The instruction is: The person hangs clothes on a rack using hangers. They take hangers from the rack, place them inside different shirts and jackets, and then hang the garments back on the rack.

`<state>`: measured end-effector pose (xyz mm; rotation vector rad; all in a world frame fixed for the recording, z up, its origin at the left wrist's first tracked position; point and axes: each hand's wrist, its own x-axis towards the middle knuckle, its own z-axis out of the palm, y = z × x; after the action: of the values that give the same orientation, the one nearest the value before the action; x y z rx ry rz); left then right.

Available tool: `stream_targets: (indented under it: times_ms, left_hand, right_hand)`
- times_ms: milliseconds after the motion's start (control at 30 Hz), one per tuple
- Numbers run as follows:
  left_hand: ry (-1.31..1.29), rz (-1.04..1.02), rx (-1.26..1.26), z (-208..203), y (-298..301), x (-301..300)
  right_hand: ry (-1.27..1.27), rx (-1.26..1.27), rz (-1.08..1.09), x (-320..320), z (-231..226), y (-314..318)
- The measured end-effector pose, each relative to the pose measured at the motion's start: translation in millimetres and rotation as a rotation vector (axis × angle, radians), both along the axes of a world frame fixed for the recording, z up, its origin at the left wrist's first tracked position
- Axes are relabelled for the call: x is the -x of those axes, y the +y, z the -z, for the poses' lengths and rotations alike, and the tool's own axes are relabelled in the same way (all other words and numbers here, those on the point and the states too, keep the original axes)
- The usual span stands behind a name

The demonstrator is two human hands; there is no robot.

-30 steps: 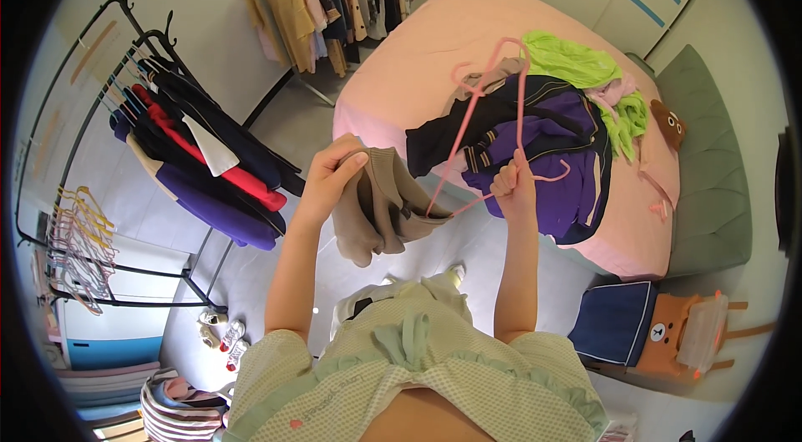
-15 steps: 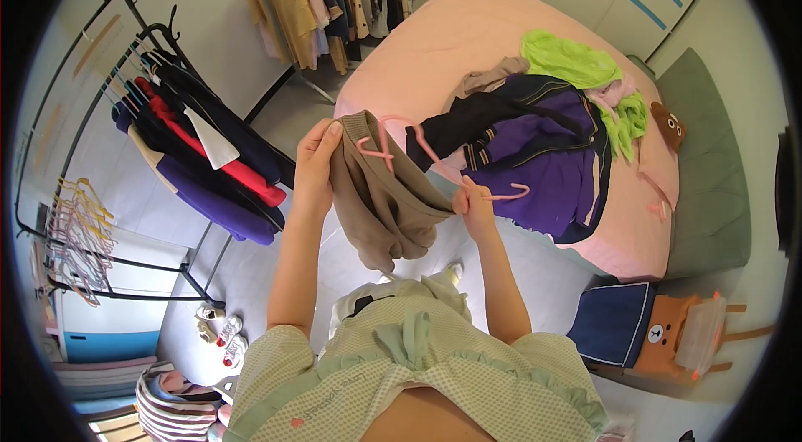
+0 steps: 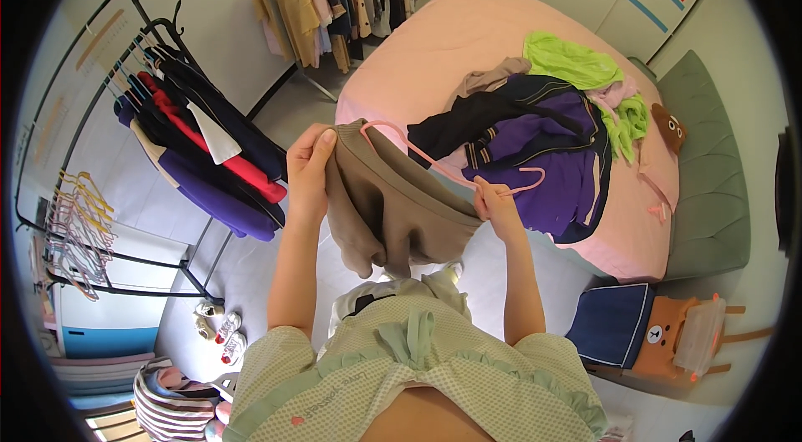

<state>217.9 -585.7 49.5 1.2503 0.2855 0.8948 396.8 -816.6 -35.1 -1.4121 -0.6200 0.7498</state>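
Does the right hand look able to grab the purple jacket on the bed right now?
Probably not yet: the right hand holds the brown garment and pink hanger, though the purple jacket lies just beyond it.

hanger (image 3: pixel 409 144): smooth plastic | garment (image 3: pixel 439 225): matt cloth, edge ribbed | bedspread (image 3: pixel 443 33): smooth cloth

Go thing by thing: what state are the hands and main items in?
Taupe garment: held up, opening stretched wide.
Pink hanger: at the garment's opening, hook free.
Left hand: closed on the garment's rim.
Right hand: closed on the hanger, by the rim's other end.
Purple-and-black jacket: rumpled on the bed.
Lime-green garment: crumpled on the bed.
Spare hangers: bare, on the black rack.
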Motion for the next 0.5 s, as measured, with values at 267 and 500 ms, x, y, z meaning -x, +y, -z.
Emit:
stream_targets:
  times_ms: [267, 500]
  left_hand:
    - [0.127, -0.100, -0.412, 4, 16, 5]
    - [0.277, -0.056, -1.190, -3, 23, 1]
  right_hand:
    - [-0.263, 0.213, -0.042, 22, -49, -7]
    - [-0.246, 0.130, -0.240, 16, -93, -3]
